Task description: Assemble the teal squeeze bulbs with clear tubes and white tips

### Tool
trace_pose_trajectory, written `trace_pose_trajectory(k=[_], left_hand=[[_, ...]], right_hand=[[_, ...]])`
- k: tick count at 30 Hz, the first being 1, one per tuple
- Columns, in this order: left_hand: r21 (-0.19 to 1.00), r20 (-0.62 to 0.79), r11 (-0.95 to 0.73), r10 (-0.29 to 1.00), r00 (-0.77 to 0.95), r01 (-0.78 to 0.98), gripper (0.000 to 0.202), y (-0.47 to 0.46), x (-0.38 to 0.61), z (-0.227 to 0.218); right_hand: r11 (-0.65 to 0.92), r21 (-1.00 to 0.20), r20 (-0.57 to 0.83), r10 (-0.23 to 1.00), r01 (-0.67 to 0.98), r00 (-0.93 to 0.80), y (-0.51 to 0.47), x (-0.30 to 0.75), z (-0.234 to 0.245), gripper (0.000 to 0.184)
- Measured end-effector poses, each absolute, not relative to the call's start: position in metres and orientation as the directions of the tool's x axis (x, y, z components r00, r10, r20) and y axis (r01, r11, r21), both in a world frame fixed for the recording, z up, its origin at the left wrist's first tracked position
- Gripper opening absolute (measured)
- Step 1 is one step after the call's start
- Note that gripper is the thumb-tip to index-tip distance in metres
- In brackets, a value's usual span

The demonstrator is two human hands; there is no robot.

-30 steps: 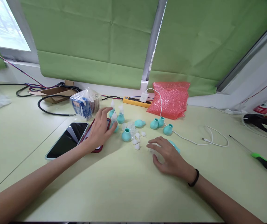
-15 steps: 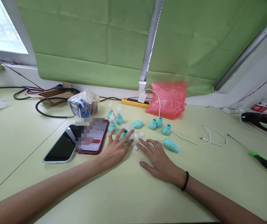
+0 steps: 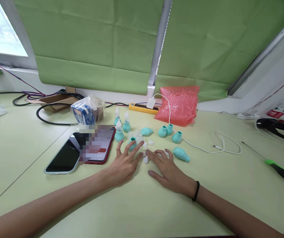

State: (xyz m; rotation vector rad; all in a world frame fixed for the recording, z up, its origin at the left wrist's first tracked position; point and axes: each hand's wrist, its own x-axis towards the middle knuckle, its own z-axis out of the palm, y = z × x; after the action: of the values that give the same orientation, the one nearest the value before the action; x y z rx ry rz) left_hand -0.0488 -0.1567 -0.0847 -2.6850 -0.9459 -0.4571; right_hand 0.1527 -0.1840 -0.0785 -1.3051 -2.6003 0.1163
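Observation:
My left hand lies flat on the table with fingers spread, its fingertips touching a teal rubber bulb and small white caps. My right hand rests palm down beside it, fingers stretched toward the same white caps. A teal bulb lies on its side just right of my right hand. Three teal bulbs with white tips stand behind my left hand. More teal bulbs stand further back.
Two phones lie left of my left hand. A bagged blue carton, a cardboard piece, black cables, a yellow power strip, pink bubble wrap, a white charging cable and a green-handled screwdriver surround the spot.
My left hand left the red phone and moved right to the teal bulb and caps. My right hand let go of the lying bulb, shifted left and flattened on the table.

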Motion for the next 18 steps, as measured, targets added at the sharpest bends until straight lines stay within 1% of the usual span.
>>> trace_pose_trajectory(k=[6, 8, 10, 12, 14, 16, 18], left_hand=[[-0.086, 0.49, -0.698, 0.591, 0.64, 0.711, 0.02, -0.154, -0.047, -0.089], [-0.085, 0.545, -0.673, 0.585, 0.6, 0.735, 0.019, -0.153, -0.047, -0.091], [-0.12, 0.583, -0.656, 0.561, 0.588, 0.745, 0.019, -0.152, -0.047, -0.093], [-0.185, 0.574, -0.649, 0.538, 0.617, 0.738, 0.021, -0.152, -0.046, -0.093], [-0.238, 0.525, -0.655, 0.535, 0.662, 0.718, 0.024, -0.153, -0.045, -0.093], [-0.24, 0.482, -0.656, 0.559, 0.675, 0.715, 0.023, -0.153, -0.043, -0.092], [-0.202, 0.46, -0.659, 0.59, 0.664, 0.725, 0.019, -0.153, -0.041, -0.09]], right_hand=[[0.598, -0.16, 0.183, 0.8, 0.785, -0.572, -0.183, 0.153, -0.081, 0.049], [0.587, -0.143, 0.229, 0.803, 0.797, -0.551, -0.183, 0.155, -0.083, 0.047], [0.559, -0.136, 0.295, 0.811, 0.818, -0.505, -0.181, 0.157, -0.083, 0.045], [0.537, -0.149, 0.34, 0.816, 0.83, -0.467, -0.179, 0.159, -0.083, 0.044], [0.538, -0.168, 0.336, 0.819, 0.826, -0.465, -0.177, 0.161, -0.083, 0.043], [0.546, -0.18, 0.305, 0.822, 0.818, -0.481, -0.175, 0.161, -0.082, 0.042], [0.546, -0.184, 0.271, 0.828, 0.817, -0.492, -0.173, 0.161, -0.081, 0.043]])
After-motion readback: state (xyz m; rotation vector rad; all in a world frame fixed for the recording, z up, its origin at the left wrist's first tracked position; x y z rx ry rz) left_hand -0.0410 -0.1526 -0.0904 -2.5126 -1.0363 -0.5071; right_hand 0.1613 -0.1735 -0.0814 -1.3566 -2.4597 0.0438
